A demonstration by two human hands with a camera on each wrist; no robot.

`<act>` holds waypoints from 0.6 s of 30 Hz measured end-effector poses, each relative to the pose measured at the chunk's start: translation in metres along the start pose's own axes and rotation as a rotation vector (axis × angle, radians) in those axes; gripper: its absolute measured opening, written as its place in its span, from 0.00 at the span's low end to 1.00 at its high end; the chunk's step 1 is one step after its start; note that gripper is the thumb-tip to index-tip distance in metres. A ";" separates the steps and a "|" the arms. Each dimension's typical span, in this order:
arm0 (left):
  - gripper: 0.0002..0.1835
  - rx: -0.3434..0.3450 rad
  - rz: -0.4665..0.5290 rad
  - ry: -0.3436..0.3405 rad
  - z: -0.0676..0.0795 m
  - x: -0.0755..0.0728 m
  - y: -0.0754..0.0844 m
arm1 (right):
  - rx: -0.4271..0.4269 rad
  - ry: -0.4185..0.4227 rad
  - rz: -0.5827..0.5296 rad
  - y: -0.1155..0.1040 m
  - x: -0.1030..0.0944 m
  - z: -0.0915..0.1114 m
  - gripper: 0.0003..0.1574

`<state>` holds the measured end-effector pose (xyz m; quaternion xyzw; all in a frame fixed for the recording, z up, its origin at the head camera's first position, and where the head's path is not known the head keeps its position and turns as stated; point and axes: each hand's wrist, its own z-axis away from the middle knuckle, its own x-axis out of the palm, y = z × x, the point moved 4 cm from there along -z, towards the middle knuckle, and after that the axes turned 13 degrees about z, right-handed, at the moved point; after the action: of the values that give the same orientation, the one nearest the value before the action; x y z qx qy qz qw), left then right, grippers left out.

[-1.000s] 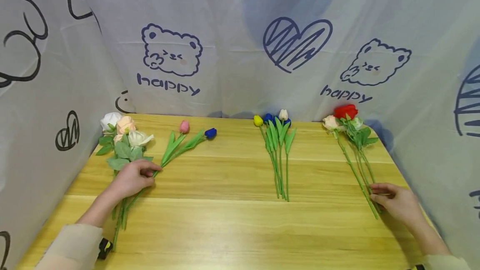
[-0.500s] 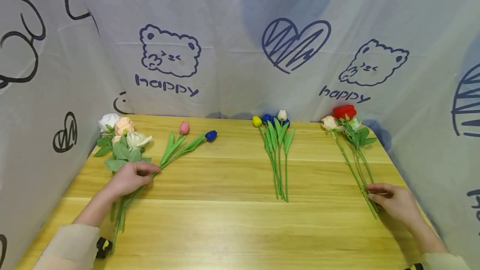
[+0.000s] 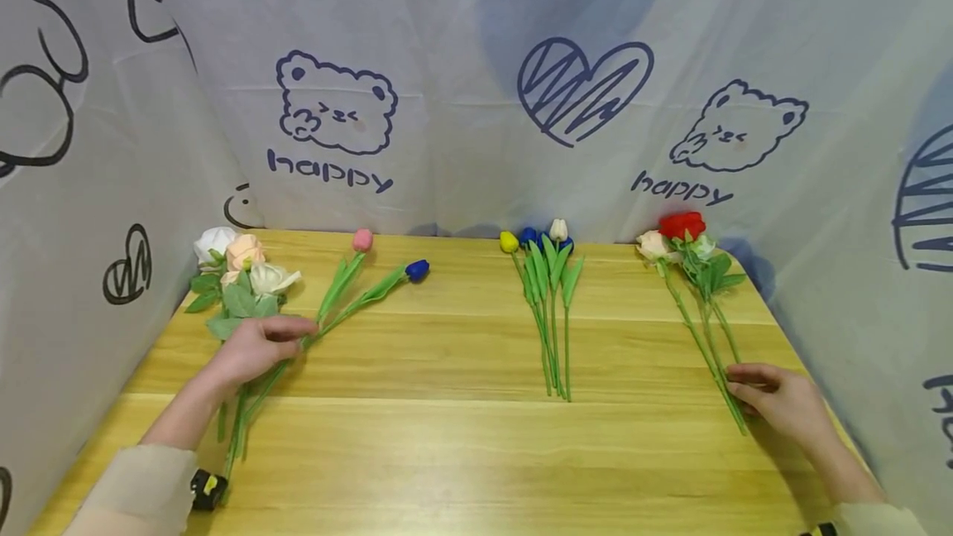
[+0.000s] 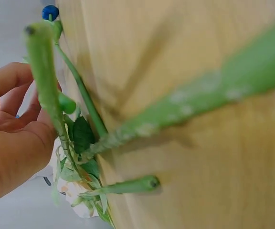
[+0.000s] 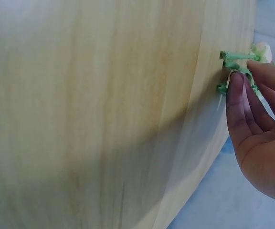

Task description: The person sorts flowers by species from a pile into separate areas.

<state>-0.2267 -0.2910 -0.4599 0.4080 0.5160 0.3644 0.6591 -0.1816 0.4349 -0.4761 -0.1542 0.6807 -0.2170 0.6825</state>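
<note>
In the head view my left hand (image 3: 256, 350) pinches the stem of a pink tulip (image 3: 362, 240) at the table's left side. A blue tulip (image 3: 418, 270) lies beside it, its stem crossing close to my fingertips. Left of them, white and peach roses (image 3: 245, 253) lie partly under my left hand. In the left wrist view a green stem (image 4: 47, 76) runs past thumb and fingers. At the right, my right hand (image 3: 785, 404) pinches a rose stem near its lower end; the red rose (image 3: 682, 226) and pale roses (image 3: 655, 245) lie beyond. Which stem it holds is unclear.
Several tulips (image 3: 551, 271), yellow, blue and white, lie together in the middle of the wooden table (image 3: 476, 461). A printed cloth (image 3: 462, 131) hangs along the back and sides. Black wrist gear (image 3: 208, 490) shows by the left sleeve.
The pink tulip's head has shifted slightly up and left with my left hand, while the blue tulip has stayed nearly in place. My right hand has hardly moved. The view has drifted slightly.
</note>
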 end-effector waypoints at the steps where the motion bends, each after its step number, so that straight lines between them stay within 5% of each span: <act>1: 0.21 -0.002 0.019 0.003 0.000 0.000 0.001 | 0.005 0.003 0.006 -0.001 0.000 0.000 0.25; 12: 0.24 0.017 0.236 0.082 0.004 0.013 0.022 | -0.004 0.139 -0.066 -0.045 -0.002 0.005 0.30; 18: 0.25 0.044 0.385 0.130 -0.004 0.037 0.039 | -0.056 0.231 -0.307 -0.084 0.008 0.003 0.27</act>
<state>-0.2253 -0.2408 -0.4388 0.4890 0.4776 0.4980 0.5337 -0.1855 0.3587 -0.4404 -0.2492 0.7287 -0.3161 0.5541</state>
